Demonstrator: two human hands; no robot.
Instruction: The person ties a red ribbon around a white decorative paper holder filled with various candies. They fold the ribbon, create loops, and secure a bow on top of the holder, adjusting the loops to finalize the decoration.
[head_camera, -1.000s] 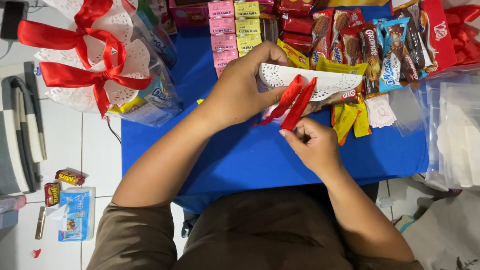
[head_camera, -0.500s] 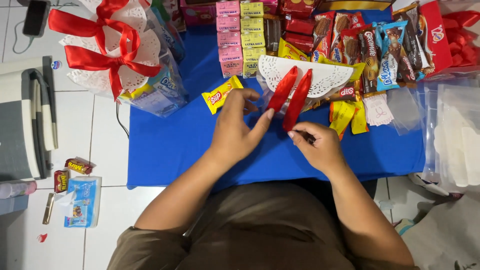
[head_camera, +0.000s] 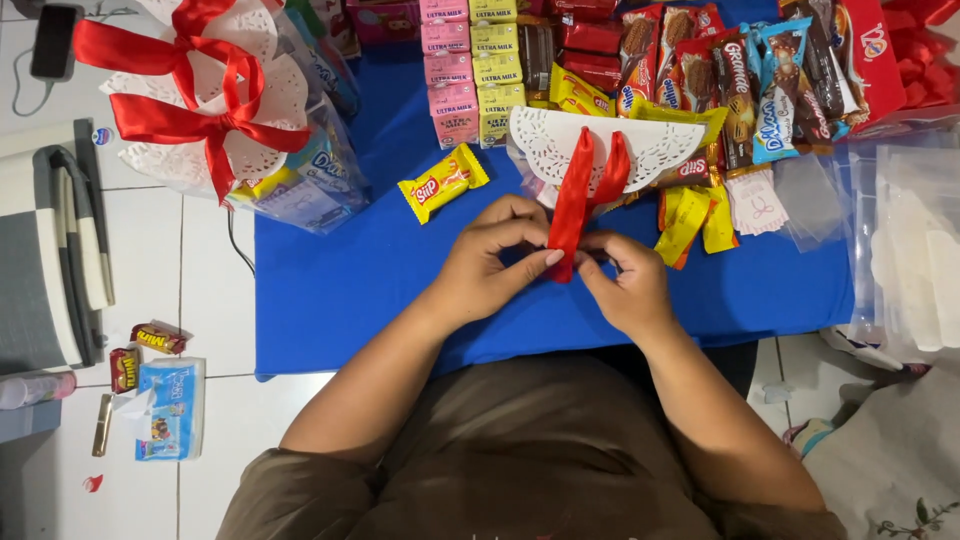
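Both hands meet at the tails of a red satin ribbon, fingers pinching tight.

The left hand (head_camera: 495, 262) curls in from the left, thumb and forefinger nipping the long red satin ribbon (head_camera: 577, 195) near its lower end; the right hand (head_camera: 625, 285) sits just beside it, fingertips bunched on the same tails. Both forearms angle inward over the blue table cover (head_camera: 340, 270). The ribbon runs up over a white paper doily (head_camera: 650, 145) wrapped on a clear bag of snacks. A yellow wafer packet (head_camera: 443, 183) lies to the left, near finished ribbon-tied doily parcels (head_camera: 215, 110).
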